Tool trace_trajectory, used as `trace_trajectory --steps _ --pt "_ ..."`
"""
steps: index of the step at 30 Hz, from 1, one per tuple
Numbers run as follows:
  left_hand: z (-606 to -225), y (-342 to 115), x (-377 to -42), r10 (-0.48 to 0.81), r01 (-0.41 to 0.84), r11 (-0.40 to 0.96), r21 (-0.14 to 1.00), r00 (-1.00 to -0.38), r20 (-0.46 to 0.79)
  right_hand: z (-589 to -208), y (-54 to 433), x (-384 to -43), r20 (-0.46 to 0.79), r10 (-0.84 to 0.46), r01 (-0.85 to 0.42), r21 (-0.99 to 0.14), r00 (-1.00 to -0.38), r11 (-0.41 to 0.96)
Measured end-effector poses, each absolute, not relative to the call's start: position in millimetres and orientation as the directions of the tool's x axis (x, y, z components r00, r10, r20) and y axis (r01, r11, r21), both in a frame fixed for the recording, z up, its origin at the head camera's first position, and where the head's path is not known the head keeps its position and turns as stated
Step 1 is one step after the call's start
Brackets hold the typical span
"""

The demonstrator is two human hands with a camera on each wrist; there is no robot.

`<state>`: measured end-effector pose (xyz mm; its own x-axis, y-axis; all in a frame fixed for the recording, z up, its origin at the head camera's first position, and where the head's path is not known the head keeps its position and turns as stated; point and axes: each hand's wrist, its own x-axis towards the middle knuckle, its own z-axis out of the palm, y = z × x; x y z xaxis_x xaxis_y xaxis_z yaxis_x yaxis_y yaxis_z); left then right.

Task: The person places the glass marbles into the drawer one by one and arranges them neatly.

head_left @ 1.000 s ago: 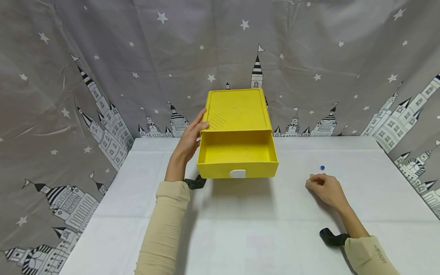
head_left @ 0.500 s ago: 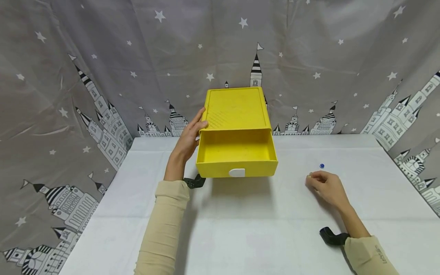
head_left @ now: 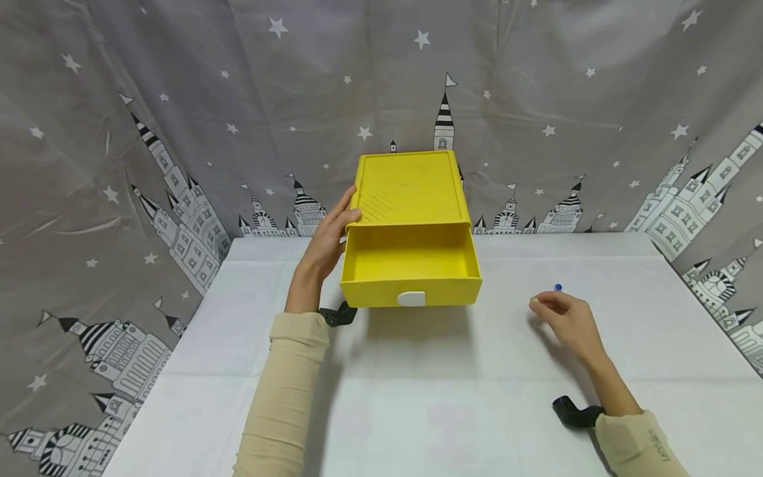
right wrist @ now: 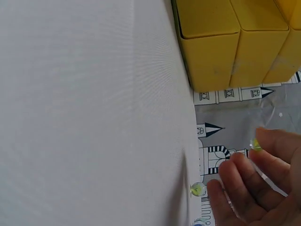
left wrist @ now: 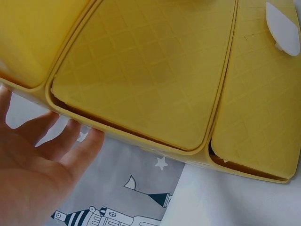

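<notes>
A yellow drawer cabinet (head_left: pixel 411 189) stands at the back of the table, its top drawer (head_left: pixel 411 291) pulled out with a bare floor inside. Along the cabinet's left side lies my left hand (head_left: pixel 324 248), thumb on the top edge; in the left wrist view its fairly straight fingers touch the side wall. My right hand (head_left: pixel 566 324) pinches a yellow-green glass marble (right wrist: pixel 255 144) between thumb and index finger, just above the table. Below the curled other fingers a second yellowish marble (right wrist: pixel 198 189) lies on the cloth, hidden in the head view. A blue marble (head_left: pixel 558 287) sits just behind the hand.
White cloth covers the table (head_left: pixel 453 411). A grey curtain (head_left: pixel 507 132) printed with castles and stars hangs behind and at the sides. Lower drawers of the cabinet are closed, one with a white handle (left wrist: pixel 283 29). Black wrist mounts (head_left: pixel 575 412) stick out from the forearms.
My right hand has closed thumb and finger on a yellow-green marble and lifted it slightly off the cloth. The left hand and cabinet stay put; the view shifted a little.
</notes>
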<state>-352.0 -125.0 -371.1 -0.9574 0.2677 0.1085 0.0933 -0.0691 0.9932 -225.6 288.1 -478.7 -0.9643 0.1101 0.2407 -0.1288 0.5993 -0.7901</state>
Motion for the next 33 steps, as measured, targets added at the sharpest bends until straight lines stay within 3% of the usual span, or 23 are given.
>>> trace_trajectory --steps 33 --pt "-372 -124 -351 0.266 0.11 -0.062 0.992 -0.956 0.122 -436 264 -210 0.365 0.191 -0.215 -0.818 -0.911 0.534"
